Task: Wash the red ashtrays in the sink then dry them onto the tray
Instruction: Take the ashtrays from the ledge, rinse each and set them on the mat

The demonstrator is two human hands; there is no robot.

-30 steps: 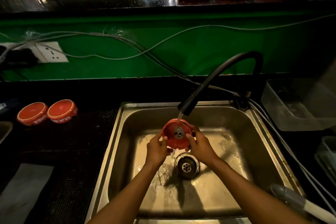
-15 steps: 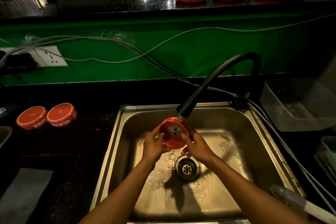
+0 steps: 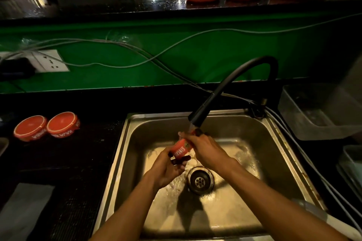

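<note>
While water runs from the faucet (image 3: 203, 112), both hands, left hand (image 3: 168, 170) and right hand (image 3: 207, 150), grip the red ashtray (image 3: 179, 150).

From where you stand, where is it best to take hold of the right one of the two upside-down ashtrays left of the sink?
Probably by its side wall, coming from above. The ashtray lies base up, so the hollow is hidden; its neighbour sits close on the left, so fingers fit better front and back.

The room is dim, with a green wall (image 3: 215, 60) behind the black surface (image 3: 58, 162). Grey cables (image 3: 156, 56) hang across the wall near a white socket (image 3: 52, 60). A dark shelf (image 3: 117, 8) runs above.
</note>
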